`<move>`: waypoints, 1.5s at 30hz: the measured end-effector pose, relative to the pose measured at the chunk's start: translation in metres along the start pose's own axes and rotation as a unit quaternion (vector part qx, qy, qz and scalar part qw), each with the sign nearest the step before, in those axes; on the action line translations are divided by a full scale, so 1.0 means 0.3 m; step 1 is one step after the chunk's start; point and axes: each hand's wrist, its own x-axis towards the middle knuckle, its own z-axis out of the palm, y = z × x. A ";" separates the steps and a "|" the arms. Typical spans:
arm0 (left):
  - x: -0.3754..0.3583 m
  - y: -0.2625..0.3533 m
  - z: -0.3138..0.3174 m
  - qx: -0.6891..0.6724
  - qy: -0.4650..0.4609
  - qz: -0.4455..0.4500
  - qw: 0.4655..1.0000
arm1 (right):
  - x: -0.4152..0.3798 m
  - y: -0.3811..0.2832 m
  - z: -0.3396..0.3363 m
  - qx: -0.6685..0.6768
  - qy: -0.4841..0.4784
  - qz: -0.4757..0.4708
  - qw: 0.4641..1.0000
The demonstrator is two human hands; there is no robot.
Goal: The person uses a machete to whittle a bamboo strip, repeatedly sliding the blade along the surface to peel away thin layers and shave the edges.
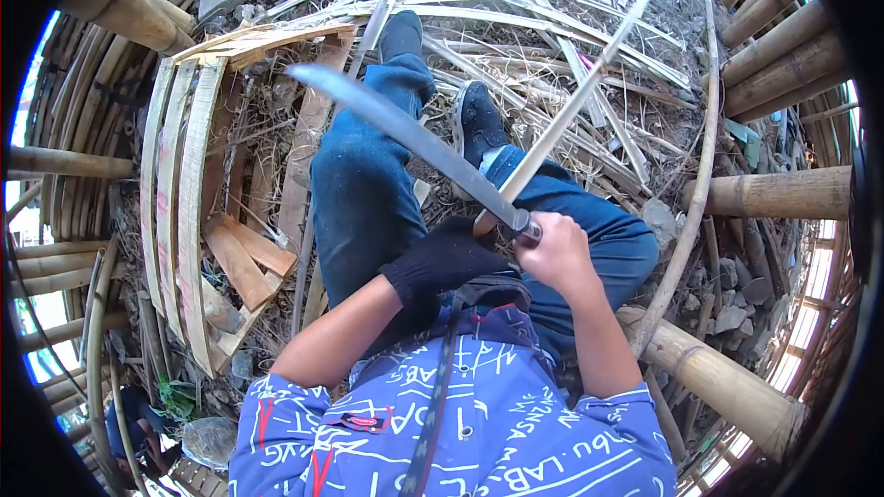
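My right hand is bare and closed around the handle of a machete. The long, curved blade points up and to the left across my legs. My left hand, in a black knitted glove, is closed on the near end of a long bamboo strip. The strip slants away to the upper right, with the blade near the handle crossing over it in this view. My gloved fingers are partly hidden at the strip's end, close to the machete handle.
Split bamboo strips and shavings litter the ground ahead. A slatted wooden crate lies to my left. Bamboo poles and walls enclose both sides. Stones lie at right. Part of another person shows lower left.
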 end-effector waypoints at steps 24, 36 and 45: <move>0.010 0.002 0.013 0.032 0.063 0.065 0.995 | 0.156 0.140 0.006 -0.049 0.188 -0.172 0.966; -0.047 0.066 -0.005 0.047 0.092 -0.011 0.995 | 0.255 0.267 -0.086 -0.093 0.193 -0.086 0.973; -0.021 0.088 -0.033 -0.124 0.022 -0.162 0.979 | 0.210 0.338 -0.215 -0.064 0.203 0.008 0.977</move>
